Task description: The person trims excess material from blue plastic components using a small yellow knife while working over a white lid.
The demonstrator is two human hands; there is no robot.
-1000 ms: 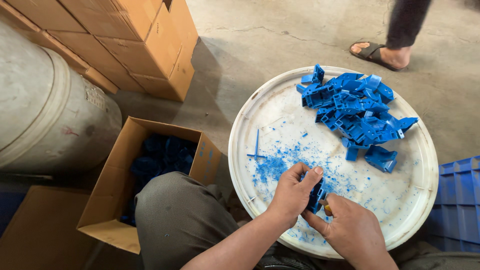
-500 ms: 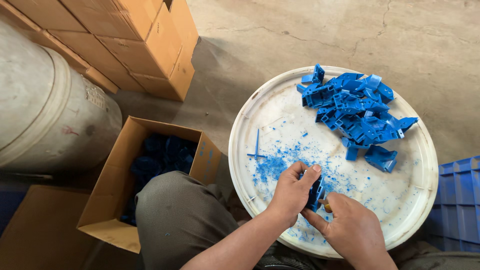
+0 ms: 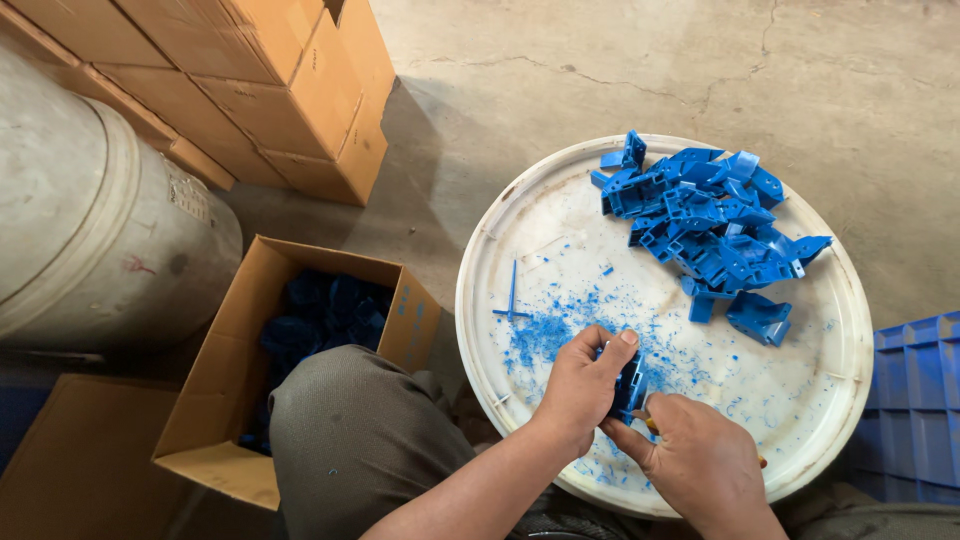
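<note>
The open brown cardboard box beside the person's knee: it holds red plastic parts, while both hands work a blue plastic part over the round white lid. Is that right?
Not quite. The head view shows the open brown cardboard box holding blue plastic parts, not red ones. The rest stands: the left hand and right hand hold a blue plastic part over the round white lid.

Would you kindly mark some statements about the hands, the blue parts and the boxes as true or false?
1. Both hands grip one blue part over the white round lid. True.
2. The pile of blue parts lies on the lid's near edge. False: it lies on the far side.
3. The open cardboard box holds blue parts. True.
4. The left hand rests on the knee. False: it holds the part.
5. The right hand is empty. False: it touches the part.
</note>
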